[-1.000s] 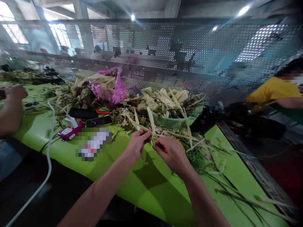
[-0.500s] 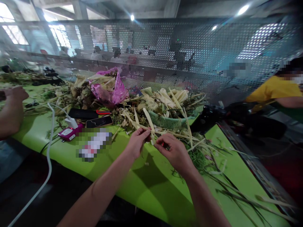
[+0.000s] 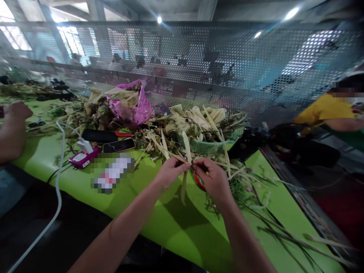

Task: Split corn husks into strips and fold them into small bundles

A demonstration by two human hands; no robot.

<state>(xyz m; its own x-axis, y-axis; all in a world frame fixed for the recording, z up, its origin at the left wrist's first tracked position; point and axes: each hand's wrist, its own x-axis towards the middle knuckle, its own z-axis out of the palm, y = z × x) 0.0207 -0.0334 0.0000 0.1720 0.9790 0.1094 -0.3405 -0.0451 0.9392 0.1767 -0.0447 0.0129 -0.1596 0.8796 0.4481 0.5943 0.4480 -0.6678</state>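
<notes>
My left hand (image 3: 172, 172) pinches a pale, dried corn husk strip (image 3: 186, 146) whose upper end stands up above the fingers. Below the fingers another part of husk (image 3: 184, 191) hangs down over the table. The fingertips of my right hand (image 3: 214, 178) close on the husk at the same spot, almost touching the left thumb. A red loop (image 3: 199, 182), which looks like a scissors handle, shows beside the right palm; the rest of it is hidden. Behind the hands, a green plastic basket (image 3: 196, 146) is heaped with dried husks (image 3: 199, 119).
A pink plastic bag (image 3: 133, 112) of husks stands at the back. On the left lie a phone (image 3: 119, 145), a purple power adapter (image 3: 83, 158), and a white cable (image 3: 59, 182). Long stalks (image 3: 284, 231) lie at right. Another person's hand (image 3: 17, 113) is far left; a yellow-sleeved person (image 3: 327, 110) sits right.
My right hand has moved in to meet the left at the husk. The upright strip has shifted slightly right, and a husk end now hangs below the fingers. More of the red loop shows.
</notes>
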